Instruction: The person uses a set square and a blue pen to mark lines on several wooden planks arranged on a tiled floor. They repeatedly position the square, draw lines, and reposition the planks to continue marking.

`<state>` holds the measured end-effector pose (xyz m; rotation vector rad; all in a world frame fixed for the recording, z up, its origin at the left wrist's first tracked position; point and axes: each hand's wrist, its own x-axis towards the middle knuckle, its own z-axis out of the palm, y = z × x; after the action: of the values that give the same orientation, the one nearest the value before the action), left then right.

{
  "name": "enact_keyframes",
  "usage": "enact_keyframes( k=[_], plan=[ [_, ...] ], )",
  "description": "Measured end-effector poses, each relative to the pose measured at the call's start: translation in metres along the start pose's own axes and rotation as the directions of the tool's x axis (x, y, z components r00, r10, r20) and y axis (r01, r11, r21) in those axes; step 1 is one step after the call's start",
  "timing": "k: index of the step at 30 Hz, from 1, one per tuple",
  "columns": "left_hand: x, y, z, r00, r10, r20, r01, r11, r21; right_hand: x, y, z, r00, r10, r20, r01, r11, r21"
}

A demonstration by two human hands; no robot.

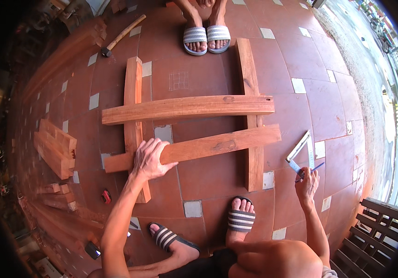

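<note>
My left hand (149, 158) is closed over the near wooden beam (208, 147), toward its left end. That beam lies slanted across two wooden supports, the left one (133, 88) and the right one (255, 162). A second beam (185, 109) rests across the same supports, farther from me and apart from the near one. Off to the right, clear of the wood, my right hand (307, 185) holds a metal set square (293, 166) with a triangular outline. A thin blue pencil or pen (319, 165) sticks out from the same fingers.
Another person's feet in striped sandals (206, 39) stand at the far side. A hammer (120, 38) lies far left. Stacked wood blocks (56, 148) and a small red tool (106, 196) are on the left. A slatted dark rack (375, 231) stands at the near right.
</note>
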<state>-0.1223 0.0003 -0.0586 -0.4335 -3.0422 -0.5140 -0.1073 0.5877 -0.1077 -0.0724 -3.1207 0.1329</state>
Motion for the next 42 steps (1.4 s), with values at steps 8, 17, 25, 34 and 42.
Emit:
enact_keyframes(
  k=[8, 17, 25, 34, 42],
  plan=[
    [-0.059, 0.024, -0.023, 0.927, -0.309, -0.212, 0.292, 0.95, -0.107, -0.008, 0.022, -0.006, 0.927, 0.045, -0.372, -0.001, 0.993, 0.118],
    [-0.078, 0.063, 0.027, 0.605, -0.749, -0.268, 0.624, 0.656, -0.424, 0.03, -0.045, -0.086, 0.839, -0.066, -0.54, 0.246, 0.931, 0.268],
    [-0.023, 0.094, 0.061, 0.505, -0.731, -0.459, 0.705, 0.656, -0.27, 0.054, -0.146, -0.115, 0.887, -0.365, -0.282, 0.461, 0.705, 0.538],
    [-0.062, 0.074, -0.005, 0.741, -0.624, -0.247, 0.422, 0.72, -0.551, 0.05, -0.269, -0.08, 0.746, -0.596, 0.297, 0.142, 0.579, 0.803],
    [-0.091, 0.046, -0.003, 0.674, -0.736, -0.058, 0.496, 0.51, -0.703, 0.047, -0.367, -0.045, 0.714, -0.651, 0.258, 0.158, 0.508, 0.847]
  ],
)
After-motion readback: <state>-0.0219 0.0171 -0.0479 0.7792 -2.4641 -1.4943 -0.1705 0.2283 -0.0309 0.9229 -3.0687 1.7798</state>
